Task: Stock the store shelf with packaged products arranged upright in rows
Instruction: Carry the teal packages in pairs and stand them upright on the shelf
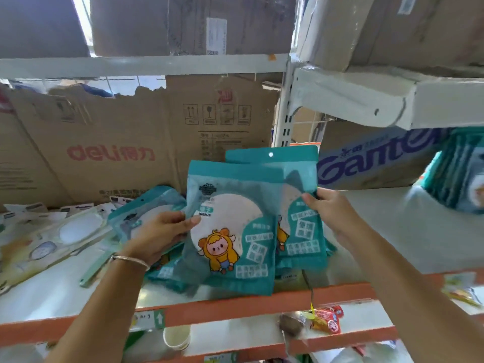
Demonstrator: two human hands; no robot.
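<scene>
Head: packets (235, 247) between left hand (159, 231), right hand (332, 208)

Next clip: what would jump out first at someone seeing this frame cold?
The teal packs with a cartoon figure, held upright mid-frame over the orange-edged shelf: the left hand grips their left edge, the right hand pinches the right. Behind them stands a torn brown carton with red "deli" lettering.
</scene>
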